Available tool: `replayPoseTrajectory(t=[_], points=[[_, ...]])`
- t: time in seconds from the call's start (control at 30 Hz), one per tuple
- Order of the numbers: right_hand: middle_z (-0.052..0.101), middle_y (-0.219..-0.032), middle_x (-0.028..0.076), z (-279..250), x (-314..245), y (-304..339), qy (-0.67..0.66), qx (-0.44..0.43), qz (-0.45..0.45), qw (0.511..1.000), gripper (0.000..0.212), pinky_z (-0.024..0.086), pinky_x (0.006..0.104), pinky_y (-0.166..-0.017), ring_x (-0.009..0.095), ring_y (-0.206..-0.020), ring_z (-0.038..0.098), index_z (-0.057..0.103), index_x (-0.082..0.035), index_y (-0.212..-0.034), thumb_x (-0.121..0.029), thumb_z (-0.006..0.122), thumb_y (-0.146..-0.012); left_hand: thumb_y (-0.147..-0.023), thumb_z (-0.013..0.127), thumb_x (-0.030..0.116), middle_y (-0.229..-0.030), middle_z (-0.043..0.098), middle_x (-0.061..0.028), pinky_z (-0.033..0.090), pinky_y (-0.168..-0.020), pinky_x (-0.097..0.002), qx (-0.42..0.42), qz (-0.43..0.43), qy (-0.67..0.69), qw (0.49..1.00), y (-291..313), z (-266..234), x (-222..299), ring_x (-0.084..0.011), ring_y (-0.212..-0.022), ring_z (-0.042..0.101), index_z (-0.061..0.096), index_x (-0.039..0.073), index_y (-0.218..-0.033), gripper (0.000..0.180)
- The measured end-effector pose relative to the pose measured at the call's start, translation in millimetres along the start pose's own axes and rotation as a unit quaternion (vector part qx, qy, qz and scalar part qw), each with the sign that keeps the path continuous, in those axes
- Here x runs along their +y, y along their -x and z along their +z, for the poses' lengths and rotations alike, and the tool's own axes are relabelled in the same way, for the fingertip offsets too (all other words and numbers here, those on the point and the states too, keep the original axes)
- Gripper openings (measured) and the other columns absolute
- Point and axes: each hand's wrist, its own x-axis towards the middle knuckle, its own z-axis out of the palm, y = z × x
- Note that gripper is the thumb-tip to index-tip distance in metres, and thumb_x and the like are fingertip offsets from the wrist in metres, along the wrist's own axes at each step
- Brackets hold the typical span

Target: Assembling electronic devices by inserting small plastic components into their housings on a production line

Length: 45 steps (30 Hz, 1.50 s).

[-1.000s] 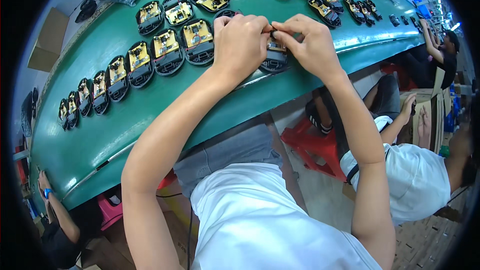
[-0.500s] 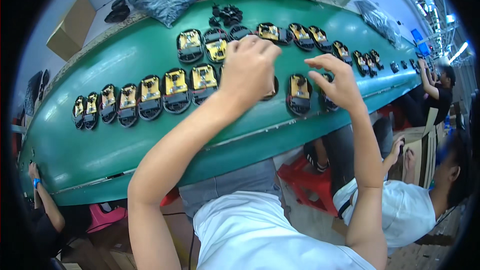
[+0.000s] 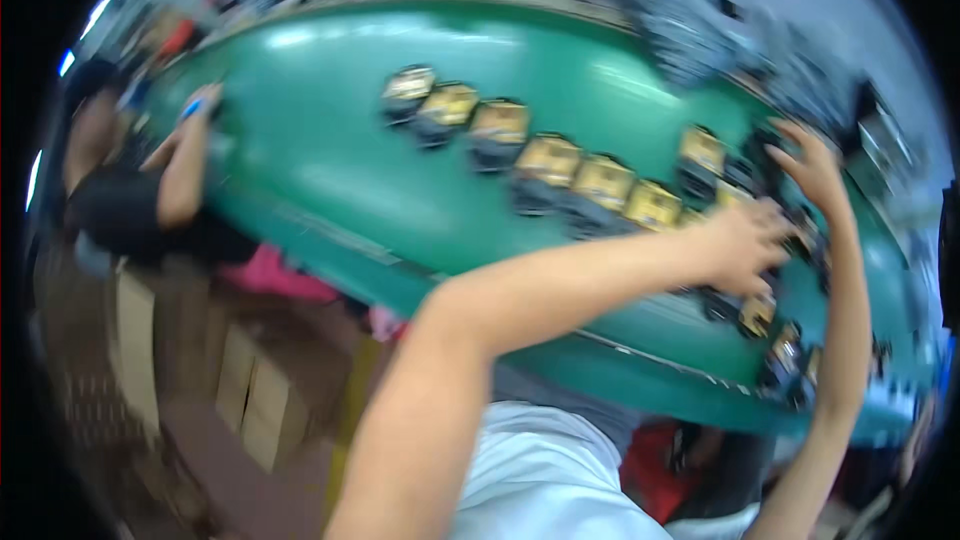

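The head view is blurred. My left hand hovers over the right part of a row of oval black housings with yellow circuit boards. Its fingers are spread, and no object shows in them. Farther right and back, my right hand reaches out with thumb and fingers apart. Its fingertips are beside a dark clump of black parts; whether they touch it is unclear. Another yellow-and-black housing lies left of that clump. My forearms and left hand hide some of the housings.
The housings lie on a long green table. Grey plastic bags and a metal box line its back edge. A co-worker's arm with a blue wristband rests at the left end. Cardboard boxes stand on the floor.
The view has swung left, so the housings now appear farther right. My right hand has moved from over the near row to beside the black parts at the back. My left hand's fingers have spread.
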Motion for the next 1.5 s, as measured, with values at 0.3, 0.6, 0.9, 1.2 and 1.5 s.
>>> replayPoseTrajectory(t=[0.3, 0.6, 0.9, 1.2, 1.5], points=[[0.071, -0.109, 0.017, 6.9, 29.4, 2.3, -0.013, 0.037, 0.051, 0.998, 0.04, 0.056, 0.0366, -0.082, 0.024, -0.099, 0.069, 0.066, -0.004, -0.123, -0.019, 0.074, -0.088, -0.095, 0.053, 0.052, -0.161, 0.038, -0.0106, 0.027, -0.118, -0.0511, -0.091, -0.072, -0.025, 0.993, 5.7, -8.2, 4.3, -0.0364, -0.15, 0.028, 0.058, 0.017, -0.142, 0.059], [0.072, -0.11, 0.018, -3.6, 47.6, 39.2, -0.027, 0.056, 0.058, 0.996, 0.043, 0.056, 0.0384, -0.087, 0.028, -0.102, 0.069, 0.066, -0.001, -0.122, -0.026, 0.075, -0.088, -0.095, 0.055, 0.049, -0.161, 0.037, -0.0113, 0.029, -0.119, -0.0529, -0.099, -0.054, -0.026, 0.993, 3.9, -15.4, 5.7, -0.0365, -0.15, 0.028, 0.055, 0.016, -0.144, 0.059], [0.074, -0.109, 0.016, -17.7, 22.8, 53.1, -0.036, 0.006, 0.133, 0.99, 0.044, 0.054, 0.0424, -0.089, 0.034, -0.099, 0.071, 0.068, -0.004, -0.122, -0.026, 0.074, -0.084, -0.096, 0.059, 0.044, -0.159, 0.038, -0.0112, 0.033, -0.117, -0.0528, -0.083, -0.033, -0.058, 0.994, 11.5, -26.1, 3.6, -0.0366, -0.149, 0.029, 0.053, 0.014, -0.144, 0.058], [0.075, -0.105, 0.015, -7.9, 48.1, 67.2, -0.014, 0.015, 0.123, 0.992, 0.032, 0.055, 0.0419, -0.09, 0.032, -0.102, 0.071, 0.072, -0.004, -0.107, -0.019, 0.079, -0.08, -0.095, 0.063, 0.04, -0.16, 0.036, -0.012, 0.029, -0.12, -0.0516, -0.112, -0.057, -0.073, 0.989, 36.9, -46.6, -5.4, -0.0362, -0.151, 0.027, 0.05, 0.014, -0.147, 0.059], [0.075, -0.101, 0.013, -0.3, 43.9, 64.9, 0.053, 0.03, 0.154, 0.986, 0.029, 0.056, 0.0418, -0.087, 0.031, -0.098, 0.071, 0.074, -0.007, -0.103, -0.025, 0.08, -0.081, -0.095, 0.067, 0.03, -0.155, 0.045, -0.0108, 0.035, -0.117, -0.0506, -0.099, -0.037, -0.055, 0.993, 40.1, -66.7, -3.6, -0.0334, -0.147, 0.037, 0.057, 0.014, -0.142, 0.051]])
